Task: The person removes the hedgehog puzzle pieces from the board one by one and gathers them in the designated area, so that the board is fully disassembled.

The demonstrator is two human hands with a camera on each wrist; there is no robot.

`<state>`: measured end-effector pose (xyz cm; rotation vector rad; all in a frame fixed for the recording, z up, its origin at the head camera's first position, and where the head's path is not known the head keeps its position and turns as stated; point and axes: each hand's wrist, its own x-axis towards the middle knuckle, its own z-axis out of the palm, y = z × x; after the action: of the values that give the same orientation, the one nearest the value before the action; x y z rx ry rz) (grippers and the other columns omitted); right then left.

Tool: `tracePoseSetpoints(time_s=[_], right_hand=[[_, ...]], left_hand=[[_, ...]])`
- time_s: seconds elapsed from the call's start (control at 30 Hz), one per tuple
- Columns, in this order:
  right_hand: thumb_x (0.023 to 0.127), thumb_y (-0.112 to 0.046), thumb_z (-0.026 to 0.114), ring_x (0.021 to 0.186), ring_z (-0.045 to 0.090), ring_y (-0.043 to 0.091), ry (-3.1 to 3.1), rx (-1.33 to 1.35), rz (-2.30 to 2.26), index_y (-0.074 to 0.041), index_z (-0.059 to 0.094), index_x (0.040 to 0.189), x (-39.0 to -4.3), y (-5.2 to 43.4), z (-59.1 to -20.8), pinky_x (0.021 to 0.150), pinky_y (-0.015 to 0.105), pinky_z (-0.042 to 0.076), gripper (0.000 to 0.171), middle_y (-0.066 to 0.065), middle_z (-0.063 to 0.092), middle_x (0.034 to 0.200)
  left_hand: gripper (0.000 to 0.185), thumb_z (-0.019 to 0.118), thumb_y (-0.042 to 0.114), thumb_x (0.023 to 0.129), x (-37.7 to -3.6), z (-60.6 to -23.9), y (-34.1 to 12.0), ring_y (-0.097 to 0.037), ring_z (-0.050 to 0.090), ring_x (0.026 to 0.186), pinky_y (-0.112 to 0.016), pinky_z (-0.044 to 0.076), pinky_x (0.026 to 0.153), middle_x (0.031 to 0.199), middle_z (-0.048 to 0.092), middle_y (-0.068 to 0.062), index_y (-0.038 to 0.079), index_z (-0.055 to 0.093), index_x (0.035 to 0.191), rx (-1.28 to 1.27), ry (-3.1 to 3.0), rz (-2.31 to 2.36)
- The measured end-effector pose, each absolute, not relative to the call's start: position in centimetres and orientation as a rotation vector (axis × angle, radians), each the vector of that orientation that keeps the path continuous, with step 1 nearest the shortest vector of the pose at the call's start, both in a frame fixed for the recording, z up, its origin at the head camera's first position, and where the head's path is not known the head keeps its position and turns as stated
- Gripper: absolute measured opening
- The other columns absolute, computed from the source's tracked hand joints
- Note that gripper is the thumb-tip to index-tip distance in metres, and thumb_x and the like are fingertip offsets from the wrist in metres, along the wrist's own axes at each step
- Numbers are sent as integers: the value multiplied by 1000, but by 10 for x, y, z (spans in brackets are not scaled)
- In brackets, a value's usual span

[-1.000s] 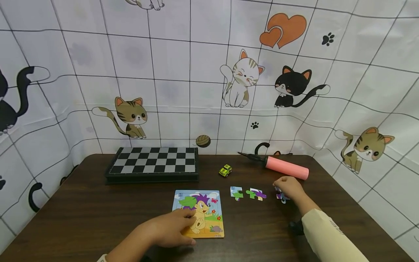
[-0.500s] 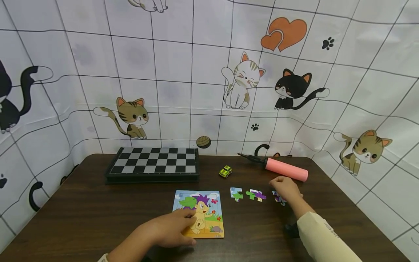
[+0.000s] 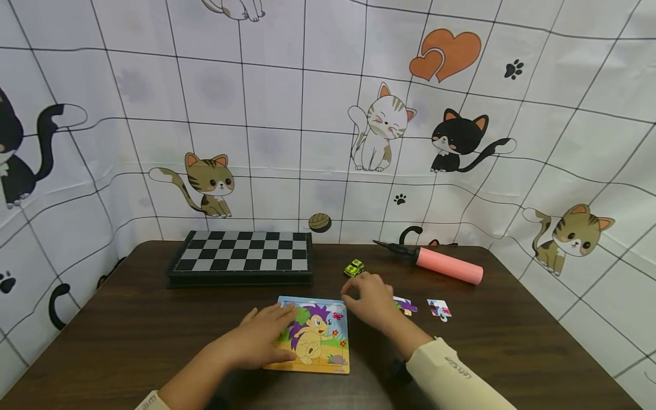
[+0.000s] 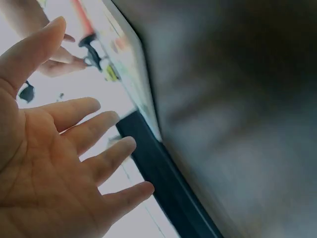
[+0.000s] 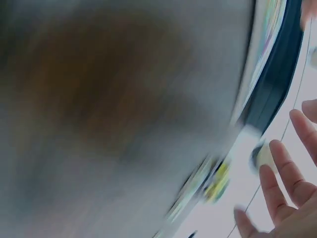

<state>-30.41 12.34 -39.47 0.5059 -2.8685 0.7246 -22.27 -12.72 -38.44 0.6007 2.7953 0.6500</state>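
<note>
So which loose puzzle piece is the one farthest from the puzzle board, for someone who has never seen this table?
On the dark wooden table, find the pink pump near the back right. Just in front of it lies a loose puzzle piece, apart from the right hand. Unlike the piece beside that hand, it lies alone, mostly white.

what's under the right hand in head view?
The right hand hovers by the puzzle board's right edge. Beside it, part of one loose puzzle piece shows, and a second piece lies clear. Anything beneath the palm is hidden; whether it holds a piece, I cannot tell.
</note>
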Motion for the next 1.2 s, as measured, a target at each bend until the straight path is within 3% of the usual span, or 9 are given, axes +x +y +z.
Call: tracePoseSetpoints(time_s=[0.17,0.37,0.67,0.93,1.2], right_hand=[[90,-21,73,108,56,26,-2894,763,881,-16,74,99,-284,78,-392,90,45,52,10,7,58,116],[87,-18,76,83,54,12,-3020,837,1000,-16,74,107,-272,42,-396,73,27,53,20,4,53,107],[78,-21,83,90,50,18,-3149,774,819,-18,73,119,-271,29,-398,77,36,55,42,5,51,108],[76,-26,85,102,47,25,-3205,753,763,-20,76,113,-271,26,-395,78,42,55,38,7,51,112],[76,-22,86,100,44,26,-3197,713,848,-20,75,108,-270,22,-392,73,40,53,34,9,51,112]], left_hand=[[89,78,43,83,-239,-387,-142,-41,22,146,-72,11,111,159,33,-14,3,38,152,497,2791,644],[96,80,46,80,-250,-390,-152,-43,21,146,-74,10,109,161,27,-15,2,35,153,469,2747,612],[88,82,41,80,-249,-389,-150,-40,24,146,-73,9,111,159,31,-14,2,43,149,470,2714,557],[85,83,40,79,-249,-386,-146,-39,26,146,-72,10,111,158,34,-12,3,47,147,458,2732,537],[83,84,39,79,-250,-384,-147,-40,27,145,-72,12,111,158,35,-13,5,49,146,443,2740,526]])
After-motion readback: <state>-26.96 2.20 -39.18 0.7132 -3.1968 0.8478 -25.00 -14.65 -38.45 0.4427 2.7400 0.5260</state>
